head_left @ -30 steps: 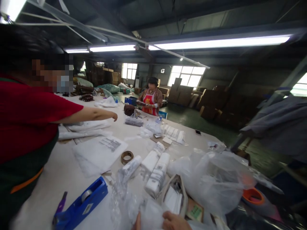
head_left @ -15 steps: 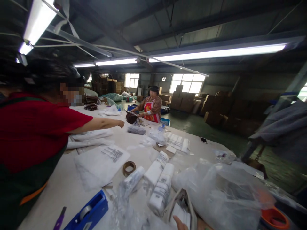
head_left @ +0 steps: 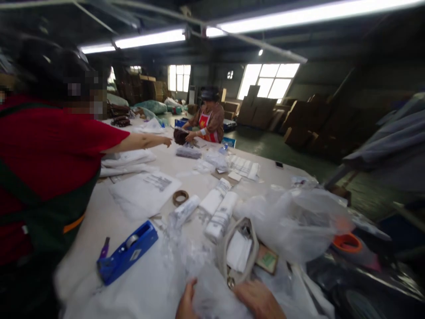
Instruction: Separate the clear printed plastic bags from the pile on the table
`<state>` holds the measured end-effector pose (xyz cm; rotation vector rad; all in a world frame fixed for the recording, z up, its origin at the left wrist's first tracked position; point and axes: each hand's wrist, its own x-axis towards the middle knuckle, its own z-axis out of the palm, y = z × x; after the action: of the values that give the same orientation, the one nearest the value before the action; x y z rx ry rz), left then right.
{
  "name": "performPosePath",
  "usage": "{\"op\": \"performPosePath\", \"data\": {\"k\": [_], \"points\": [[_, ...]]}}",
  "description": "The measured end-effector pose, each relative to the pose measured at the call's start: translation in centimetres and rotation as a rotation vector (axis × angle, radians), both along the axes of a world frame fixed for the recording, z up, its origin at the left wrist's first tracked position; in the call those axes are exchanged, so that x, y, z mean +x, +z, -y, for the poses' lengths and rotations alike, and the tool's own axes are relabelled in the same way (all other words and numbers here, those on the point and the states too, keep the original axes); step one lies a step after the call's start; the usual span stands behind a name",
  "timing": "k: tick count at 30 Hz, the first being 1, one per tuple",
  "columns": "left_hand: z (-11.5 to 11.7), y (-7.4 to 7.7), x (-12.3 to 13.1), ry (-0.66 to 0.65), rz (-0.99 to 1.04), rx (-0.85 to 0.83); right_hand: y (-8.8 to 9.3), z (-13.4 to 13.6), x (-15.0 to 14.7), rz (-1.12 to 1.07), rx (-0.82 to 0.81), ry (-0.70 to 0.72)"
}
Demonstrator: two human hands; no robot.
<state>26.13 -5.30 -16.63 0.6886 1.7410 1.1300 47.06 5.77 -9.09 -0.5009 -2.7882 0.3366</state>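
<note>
My left hand [head_left: 187, 301] shows at the bottom edge with one digit stretched upward, beside a crumpled clear plastic bag [head_left: 212, 288]. To its right, my right hand [head_left: 259, 299] has its fingertips closed at the near end of an open, light grey zip pouch [head_left: 222, 254]; its lower part is cut off by the frame. White folded paper or cloth [head_left: 238, 250] fills the pouch's mouth, and a round metal zipper pull [head_left: 230, 282] hangs close to the right fingertips. Motion blurs both hands somewhat.
A blue tape dispenser [head_left: 128, 252], purple cutter [head_left: 105, 248], brown tape roll [head_left: 180, 198] and white rolled bags [head_left: 222, 217] lie on the table. Clear plastic [head_left: 285, 217] and an orange-rimmed tape roll [head_left: 347, 242] are rightward. A red-sleeved co-worker [head_left: 63, 133] reaches across; another person [head_left: 212, 117] stands opposite.
My view has tipped down, so the table items sit higher. Both my hands now show, where earlier only a fingertip appeared at the pouch. The co-worker's arm still points across.
</note>
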Motion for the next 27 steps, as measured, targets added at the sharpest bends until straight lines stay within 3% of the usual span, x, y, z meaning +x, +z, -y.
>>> {"op": "performPosePath", "data": {"k": [4, 8, 11, 15, 18, 23, 25, 27], "points": [[3.7, 1.0, 1.0, -0.011, 0.200, 0.112, 4.3, 3.8, 1.0, -0.109, 0.145, 0.141], [4.5, 3.5, 0.6, -0.118, 0.049, 0.111, 6.1, 5.4, 1.2, -0.134, 0.279, 0.203], [5.6, 5.0, 0.3, -0.237, -0.268, 0.197, 6.7, 5.9, 1.5, -0.154, 0.324, 0.216], [7.4, 5.0, 0.7, -0.225, -0.636, 0.365, 7.4, 6.2, 2.2, -0.161, 0.294, 0.212], [7.9, 5.2, 0.8, -0.278, -0.573, 0.348, 7.4, 6.1, 2.5, -0.213, 0.202, 0.159], [6.7, 8.3, 0.0, -0.546, -0.268, 0.211, 5.9, 5.8, 2.8, -0.181, 0.099, 0.145], [6.3, 8.9, -0.4, -0.635, -0.306, 0.239, 5.6, 5.5, 3.0, -0.192, 0.085, 0.121], [6.4, 8.1, -0.6, -0.649, -0.425, 0.302, 6.5, 4.9, 3.3, -0.171, -0.088, 0.021]]}}
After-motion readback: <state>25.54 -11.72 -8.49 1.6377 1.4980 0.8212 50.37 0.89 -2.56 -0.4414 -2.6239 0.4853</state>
